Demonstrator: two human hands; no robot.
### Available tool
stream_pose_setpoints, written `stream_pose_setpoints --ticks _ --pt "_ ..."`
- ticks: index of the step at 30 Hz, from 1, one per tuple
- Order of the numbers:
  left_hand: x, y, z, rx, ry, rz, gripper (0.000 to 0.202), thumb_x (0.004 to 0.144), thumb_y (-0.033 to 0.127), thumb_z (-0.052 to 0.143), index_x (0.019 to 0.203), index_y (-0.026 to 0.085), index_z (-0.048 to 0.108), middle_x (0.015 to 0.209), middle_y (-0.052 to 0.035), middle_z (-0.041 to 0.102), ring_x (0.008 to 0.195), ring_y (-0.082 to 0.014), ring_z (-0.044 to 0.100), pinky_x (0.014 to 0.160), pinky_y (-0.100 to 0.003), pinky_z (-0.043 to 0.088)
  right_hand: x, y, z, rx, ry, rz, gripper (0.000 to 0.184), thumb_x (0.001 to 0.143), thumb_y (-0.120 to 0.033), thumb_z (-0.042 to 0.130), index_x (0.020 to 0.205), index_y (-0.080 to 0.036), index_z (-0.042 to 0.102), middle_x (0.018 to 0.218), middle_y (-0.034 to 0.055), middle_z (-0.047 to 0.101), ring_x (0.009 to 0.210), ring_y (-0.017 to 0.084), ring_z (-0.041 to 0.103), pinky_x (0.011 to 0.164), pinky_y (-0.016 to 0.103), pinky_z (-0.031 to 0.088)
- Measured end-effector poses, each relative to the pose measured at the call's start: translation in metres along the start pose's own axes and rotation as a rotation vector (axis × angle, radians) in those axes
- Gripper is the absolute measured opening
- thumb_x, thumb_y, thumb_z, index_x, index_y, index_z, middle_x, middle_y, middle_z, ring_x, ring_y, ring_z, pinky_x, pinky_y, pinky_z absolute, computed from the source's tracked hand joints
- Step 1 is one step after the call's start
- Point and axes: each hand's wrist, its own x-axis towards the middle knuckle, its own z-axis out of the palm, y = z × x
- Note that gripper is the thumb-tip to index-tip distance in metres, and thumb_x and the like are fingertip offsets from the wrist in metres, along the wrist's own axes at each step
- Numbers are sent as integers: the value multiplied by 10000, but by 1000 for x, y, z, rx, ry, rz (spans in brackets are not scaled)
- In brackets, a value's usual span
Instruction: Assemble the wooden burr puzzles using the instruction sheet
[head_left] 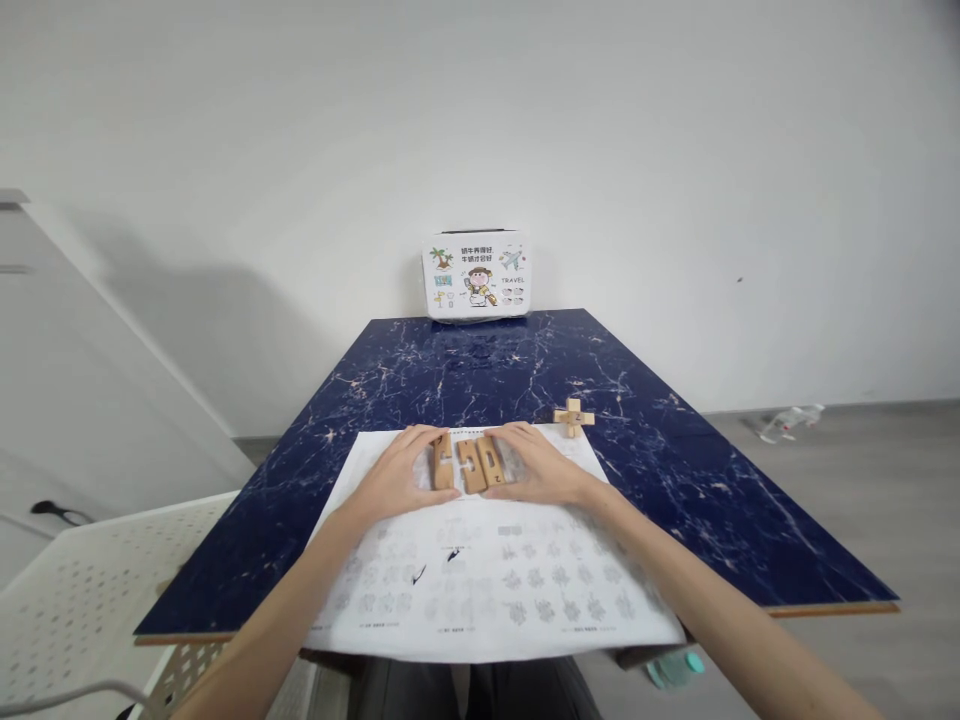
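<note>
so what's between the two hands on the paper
In the head view, notched wooden puzzle pieces lie on the printed sheet, with the left hand and right hand touching them from either side.

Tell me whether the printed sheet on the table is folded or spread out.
Spread out: the printed sheet lies flat on the table, its rows of diagrams showing.

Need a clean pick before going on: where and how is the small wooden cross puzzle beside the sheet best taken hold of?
Probably from above, fingers pinching the two ends of one horizontal bar of the wooden cross puzzle. It stands free on the blue marble table, just off the far right corner of the printed sheet, with open space round it. The right hand is closest, though it rests on the wooden pieces.
</note>
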Motion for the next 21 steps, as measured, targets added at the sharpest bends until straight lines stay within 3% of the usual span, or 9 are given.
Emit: stream_pose_setpoints --ticks 5,9,13,17,21 --pt "1 -3 6 -123 95 -43 779 769 461 814 1446 279 475 1456 -97 500 1247 -293 577 1052 -435 513 1 -4 -1 74 42 20 782 743 -522 863 1390 -238 527 1361 135 583 1255 329 550 1064 496 459" --pt "3 -8 10 -256 68 -84 763 777 396 806 1451 295 462 1467 -102 429 1018 -213 636 909 -400 578 3 -7 0 154 110 12 733 758 -427 859 1376 -247 508 1362 121 528 1226 288 561 964 424 535" --pt "6 -9 11 -349 83 -96 748 784 360 792 1452 292 461 1468 -110 405 977 -192 636 860 -378 583 4 -9 3 288 148 77 728 754 -340 841 1385 -262 487 1417 122 457 1057 234 632 867 396 580" --pt "9 -9 13 -440 124 -117 634 821 377 753 1400 271 517 1442 -115 447 912 -175 646 796 -353 584 5 -10 3 416 177 168 678 771 -307 791 1369 -257 476 1439 134 438 892 175 650 774 372 588" --pt "11 -10 14 -536 104 -242 612 866 436 704 1425 272 515 1365 -113 573 863 -178 677 805 -372 590 8 -3 3 573 208 283 693 810 -335 765 1412 -271 428 1278 103 602 877 189 670 785 389 595"
